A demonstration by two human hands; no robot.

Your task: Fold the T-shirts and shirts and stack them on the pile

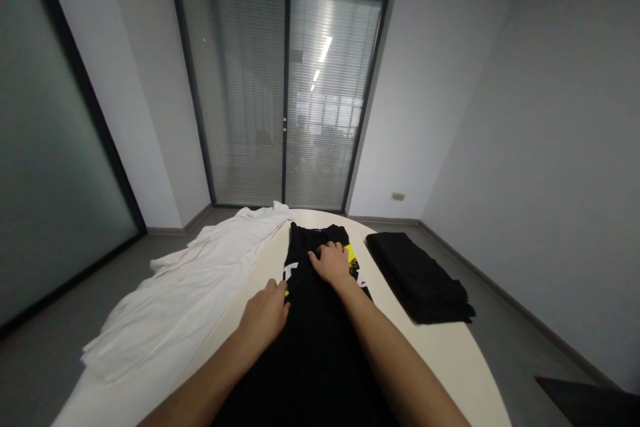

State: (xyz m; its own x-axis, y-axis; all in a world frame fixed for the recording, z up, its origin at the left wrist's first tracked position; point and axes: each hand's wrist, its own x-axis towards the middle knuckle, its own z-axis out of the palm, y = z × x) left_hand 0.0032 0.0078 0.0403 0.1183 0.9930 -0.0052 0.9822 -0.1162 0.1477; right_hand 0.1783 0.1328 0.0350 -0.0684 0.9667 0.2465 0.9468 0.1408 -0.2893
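A black T-shirt (317,320) with white and yellow print along its sides lies lengthwise on the table in front of me, its far end narrow and its sides folded in. My left hand (266,310) is at the shirt's left edge, its fingers closed on the cloth beside a white and yellow patch of print. Farther along, my right hand (332,260) rests on top near the right edge, thumb stretched out to the left and fingers lying on the fabric next to the yellow print. The near part of the shirt runs down between my forearms.
White garments (185,287) lie spread in overlapping layers along the left side of the pale rounded table (445,353). A stack of folded black garments (417,273) stands at the right. Beyond the table are glass doors with blinds (240,100). A dark object (590,403) shows at lower right.
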